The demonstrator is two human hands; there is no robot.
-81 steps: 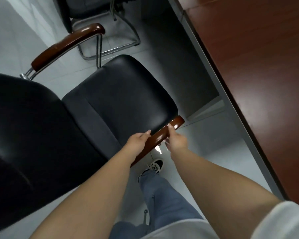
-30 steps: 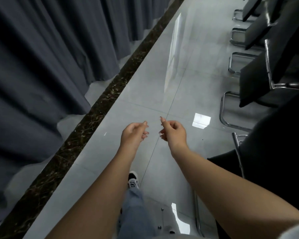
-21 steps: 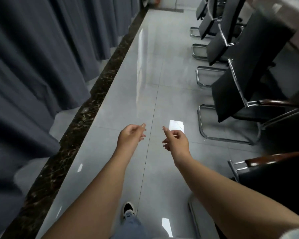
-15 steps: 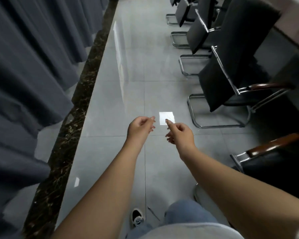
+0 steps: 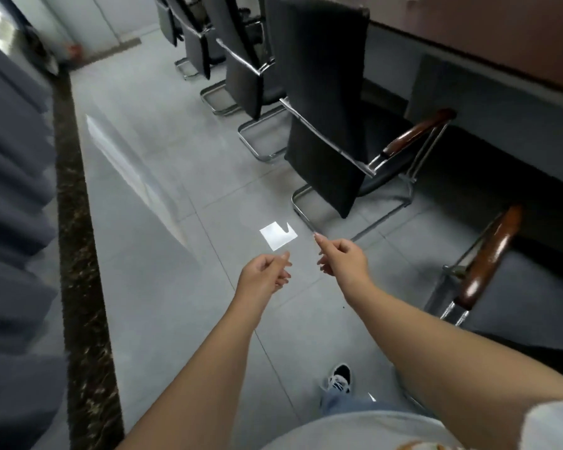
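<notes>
**A:** What's closest?

**B:** A shoe [image 5: 340,378] at bottom centre on the floor [image 5: 176,303], then two bare forearms reaching up the frame. The left hand [image 5: 264,277] and right hand [image 5: 342,259] hover over the tiles at mid-frame, apart from each other.

**A:** And the fingers?

**B:** Loosely curled on both hands, grasping nothing. The right index finger pokes forward. A wooden armrest [image 5: 488,254] sits at the right edge, level with the hands but well apart from them.

**A:** So what are they heading for?

**B:** I'd say the black chair [image 5: 322,108], above and right of the hands. Its back faces us and its seat is tucked toward the desk [image 5: 501,34] at upper right. Its brown arm pad [image 5: 416,133] runs from lower left to upper right.

**A:** Which hand is nearer?

**B:** The right. The chair's chrome base lies just above its fingertip. The left hand sits further left, below a bright reflection [image 5: 278,234].

**A:** And beyond that?

**B:** More chairs [image 5: 241,60] lined up toward the top, and a grey curtain [image 5: 10,206] down the left.
</notes>
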